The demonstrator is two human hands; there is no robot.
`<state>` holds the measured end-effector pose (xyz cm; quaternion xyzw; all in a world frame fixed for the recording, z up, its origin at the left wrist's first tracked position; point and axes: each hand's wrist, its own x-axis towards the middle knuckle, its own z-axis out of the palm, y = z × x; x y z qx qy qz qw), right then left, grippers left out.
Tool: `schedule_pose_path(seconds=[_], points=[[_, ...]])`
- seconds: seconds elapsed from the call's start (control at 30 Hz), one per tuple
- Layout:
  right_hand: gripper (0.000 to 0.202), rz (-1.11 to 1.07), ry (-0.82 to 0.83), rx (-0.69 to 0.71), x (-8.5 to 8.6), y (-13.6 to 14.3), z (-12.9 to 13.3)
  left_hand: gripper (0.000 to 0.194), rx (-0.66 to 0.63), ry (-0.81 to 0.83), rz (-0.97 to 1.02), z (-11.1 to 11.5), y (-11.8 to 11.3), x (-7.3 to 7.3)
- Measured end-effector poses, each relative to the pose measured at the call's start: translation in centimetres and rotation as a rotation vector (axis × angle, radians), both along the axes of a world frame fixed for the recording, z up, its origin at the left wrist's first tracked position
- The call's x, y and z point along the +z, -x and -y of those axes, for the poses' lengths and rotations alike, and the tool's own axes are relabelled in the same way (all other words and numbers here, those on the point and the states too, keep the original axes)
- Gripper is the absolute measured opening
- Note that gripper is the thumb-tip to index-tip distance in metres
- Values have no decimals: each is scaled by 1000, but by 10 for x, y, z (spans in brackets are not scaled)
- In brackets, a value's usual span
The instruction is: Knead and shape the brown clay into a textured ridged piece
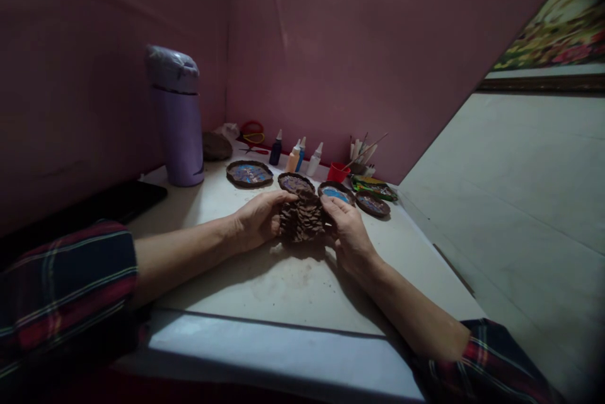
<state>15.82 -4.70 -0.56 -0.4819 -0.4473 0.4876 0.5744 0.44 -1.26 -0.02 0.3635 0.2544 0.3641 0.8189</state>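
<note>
A dark brown clay piece point(302, 218) with a rough, ridged surface is held up between both hands, just above the white tabletop point(283, 284). My left hand point(262, 218) grips its left side, thumb along the upper edge. On the opposite side, my right hand point(350, 230) pinches the edge between thumb and fingers. Close behind it lie round brown clay dishes with painted insides: one purple-brown point(296, 183), one blue point(336, 193), one blue and purple point(249, 173) at the left, and one smaller dish point(372, 204) at the right.
Paint bottles point(293, 157) stand at the back beside a red cup point(338, 172) with a brush across it. A tall lilac flask point(177, 120) rises at the left, near a brown clay lump point(216, 146) and scissors point(255, 150). Pink panels point(331, 45) close off the back and left.
</note>
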Motion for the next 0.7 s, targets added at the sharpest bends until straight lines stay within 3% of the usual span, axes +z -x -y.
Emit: schedule_pose_path(seconds=[0.3,0.7], points=[[31,68,-51,-26,-2,-1,-2,20,-25,-84,38,2,-1,-2],[21,-69,51,-10,0,-2,-2,22,-56,-107,46,3,-2,-5]])
